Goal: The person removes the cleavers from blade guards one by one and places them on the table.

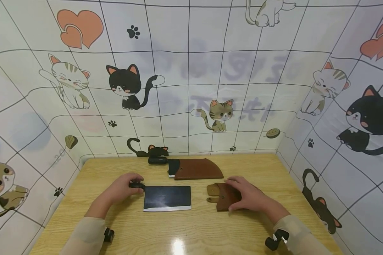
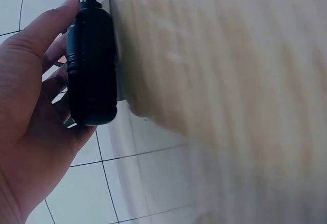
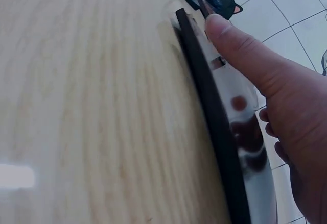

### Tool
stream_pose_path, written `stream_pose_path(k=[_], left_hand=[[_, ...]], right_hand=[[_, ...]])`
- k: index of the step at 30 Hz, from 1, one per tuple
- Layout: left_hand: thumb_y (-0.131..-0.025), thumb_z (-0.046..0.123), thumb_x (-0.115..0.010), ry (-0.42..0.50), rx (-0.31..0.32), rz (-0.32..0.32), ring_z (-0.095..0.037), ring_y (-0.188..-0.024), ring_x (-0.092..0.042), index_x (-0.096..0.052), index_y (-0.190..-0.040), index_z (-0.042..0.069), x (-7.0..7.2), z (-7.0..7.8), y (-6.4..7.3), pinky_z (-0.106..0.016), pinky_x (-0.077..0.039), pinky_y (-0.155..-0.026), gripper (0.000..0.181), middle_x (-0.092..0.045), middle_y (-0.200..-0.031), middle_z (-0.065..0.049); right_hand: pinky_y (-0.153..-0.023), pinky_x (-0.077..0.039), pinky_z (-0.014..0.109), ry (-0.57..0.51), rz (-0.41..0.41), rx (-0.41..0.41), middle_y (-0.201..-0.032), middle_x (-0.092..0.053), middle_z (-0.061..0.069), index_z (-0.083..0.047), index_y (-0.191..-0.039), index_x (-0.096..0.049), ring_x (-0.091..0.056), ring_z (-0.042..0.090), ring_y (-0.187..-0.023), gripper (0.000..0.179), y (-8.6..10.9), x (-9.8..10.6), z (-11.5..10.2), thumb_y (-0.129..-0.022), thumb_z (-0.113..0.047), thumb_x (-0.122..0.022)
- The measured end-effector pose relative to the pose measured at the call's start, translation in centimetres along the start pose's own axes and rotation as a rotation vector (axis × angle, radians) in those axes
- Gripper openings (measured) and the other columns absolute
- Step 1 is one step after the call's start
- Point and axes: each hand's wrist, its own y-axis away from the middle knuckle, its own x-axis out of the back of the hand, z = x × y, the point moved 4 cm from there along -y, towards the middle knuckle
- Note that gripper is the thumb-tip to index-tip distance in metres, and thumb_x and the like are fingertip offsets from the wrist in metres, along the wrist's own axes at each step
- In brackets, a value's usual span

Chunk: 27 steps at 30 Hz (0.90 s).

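Note:
A cleaver (image 1: 167, 198) with a dark, broad blade and a pale cutting edge lies on the wooden table, its edge toward me. My left hand (image 1: 126, 187) holds its black handle (image 2: 92, 71) between thumb and fingers; the left wrist view shows the thumb along one side. To the right of the blade, and apart from it, is a brown leather sheath (image 1: 225, 198) with tan straps pointing left. My right hand (image 1: 250, 194) grips this sheath across its width, thumb at the near edge, fingers at the far edge. The palm hides its right end.
Behind the cleaver lies another knife (image 1: 157, 160) with a black handle, its blade inside a larger brown sheath (image 1: 198, 169). A cloth (image 1: 188, 78) printed with cats and grid lines stands around the table's (image 1: 146, 233) back and sides.

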Motion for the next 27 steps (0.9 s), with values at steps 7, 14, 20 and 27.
stream_pose_path(k=[7,14,20,27], left_hand=[[-0.103,0.027,-0.083,-0.025,-0.036,0.055,-0.033,-0.121,-0.066,-0.076,-0.132,0.012,0.8,0.7,-1.5,-0.060,-0.054,-0.101,0.035,-0.072,-0.130,-0.004],[-0.105,0.028,-0.081,-0.084,-0.086,0.071,-0.036,-0.123,-0.066,-0.073,-0.136,0.008,1.2,2.1,-4.0,-0.061,-0.055,-0.101,0.038,-0.071,-0.135,-0.008],[-0.104,0.026,-0.082,-0.086,-0.123,0.087,-0.036,-0.126,-0.065,-0.074,-0.135,0.008,0.8,3.3,-6.0,-0.061,-0.054,-0.104,0.038,-0.068,-0.135,-0.009],[-0.101,0.019,-0.085,-0.085,-0.181,0.127,-0.041,-0.124,-0.065,-0.074,-0.134,0.004,0.6,3.7,-8.1,-0.061,-0.052,-0.104,0.037,-0.068,-0.131,-0.013]], right_hand=[[-0.117,-0.044,0.064,0.017,0.055,0.023,-0.163,-0.048,0.016,-0.009,-0.160,-0.057,-0.047,0.040,-0.150,0.097,-1.8,1.0,-0.8,-0.086,-0.061,-0.092],[-0.117,-0.045,0.063,0.062,0.074,0.083,-0.160,-0.051,0.017,-0.007,-0.159,-0.058,-0.048,0.040,-0.149,0.090,-4.9,1.5,-2.0,-0.091,-0.058,-0.089],[-0.118,-0.045,0.061,0.095,0.075,0.082,-0.159,-0.052,0.017,-0.007,-0.158,-0.058,-0.049,0.039,-0.147,0.090,-7.5,1.4,-2.3,-0.091,-0.058,-0.089],[-0.121,-0.042,0.060,0.101,0.070,0.077,-0.161,-0.050,0.016,-0.009,-0.160,-0.057,-0.046,0.038,-0.151,0.086,-10.2,1.3,-2.8,-0.093,-0.050,-0.090]])
